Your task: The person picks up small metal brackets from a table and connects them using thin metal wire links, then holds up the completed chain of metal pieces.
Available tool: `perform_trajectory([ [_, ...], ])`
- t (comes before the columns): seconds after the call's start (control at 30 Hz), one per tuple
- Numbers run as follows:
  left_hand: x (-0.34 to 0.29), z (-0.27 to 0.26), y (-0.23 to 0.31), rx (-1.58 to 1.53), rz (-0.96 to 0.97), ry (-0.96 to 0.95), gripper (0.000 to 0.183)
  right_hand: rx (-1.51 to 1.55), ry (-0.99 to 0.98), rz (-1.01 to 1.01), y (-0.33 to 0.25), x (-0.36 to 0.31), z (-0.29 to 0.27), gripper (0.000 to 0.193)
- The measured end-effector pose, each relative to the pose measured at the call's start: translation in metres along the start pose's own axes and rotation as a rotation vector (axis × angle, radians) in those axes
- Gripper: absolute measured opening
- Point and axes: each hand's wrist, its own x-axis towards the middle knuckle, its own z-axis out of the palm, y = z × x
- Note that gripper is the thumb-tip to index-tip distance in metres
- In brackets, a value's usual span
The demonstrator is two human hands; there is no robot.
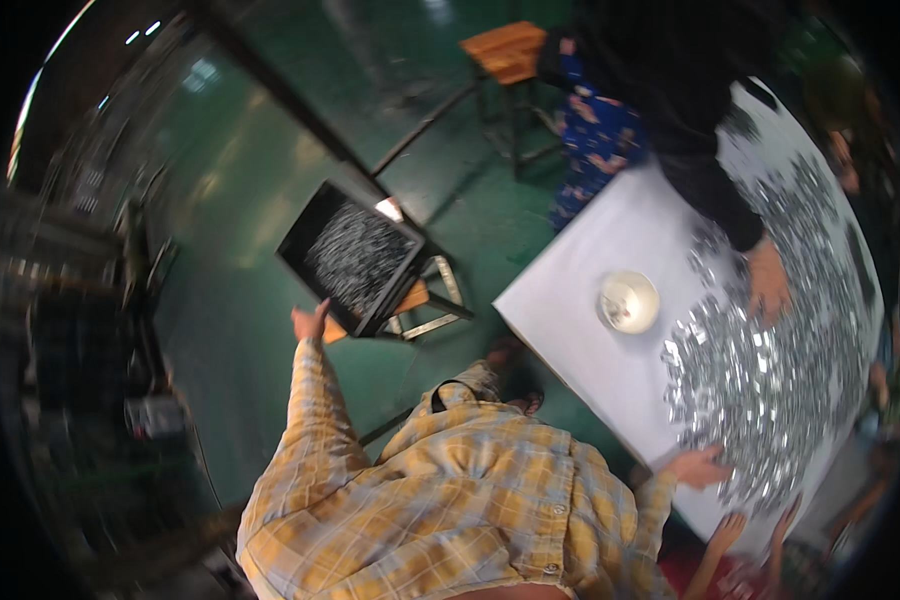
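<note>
Your left hand [311,322] is spread beside the bin [305,228], stool-propped [413,296] probably for reach; your right hand [698,467], also spread, borders the table's [560,300] metal pieces [760,385].

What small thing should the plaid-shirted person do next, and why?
Perhaps close the left hand on the black bin: that hand looks open at the bin's edge, contact too blurred to confirm, while the right hand is by the shiny pieces on the white table.
</note>
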Motion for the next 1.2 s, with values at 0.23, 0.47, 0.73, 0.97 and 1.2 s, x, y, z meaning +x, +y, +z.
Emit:
perform_trajectory([
  [0.23,0.104,0.046,-0.086,-0.909,-0.273,-0.319,0.036,0.752,-0.456,-0.348,-0.123,-0.089,-0.034,0.079],
  [0.47,0.111,0.058,-0.038,-0.727,-0.228,-0.519,0.033,0.614,-0.488,-0.447,-0.246,-0.14,-0.073,0.057],
  [0.73,0.064,0.022,0.015,-0.81,-0.276,-0.385,0.07,0.424,-0.41,-0.293,-0.233,-0.142,-0.06,0.03],
  [0.97,0.048,-0.011,0.047,-0.662,-0.23,-0.473,0.081,0.23,-0.196,-0.367,-0.242,-0.14,-0.089,0.039],
  [1.2,0.066,-0.024,0.069,-0.753,-0.075,-0.759,0.063,0.788,-1.242,-0.496,-0.287,-0.231,-0.131,0.056],
])
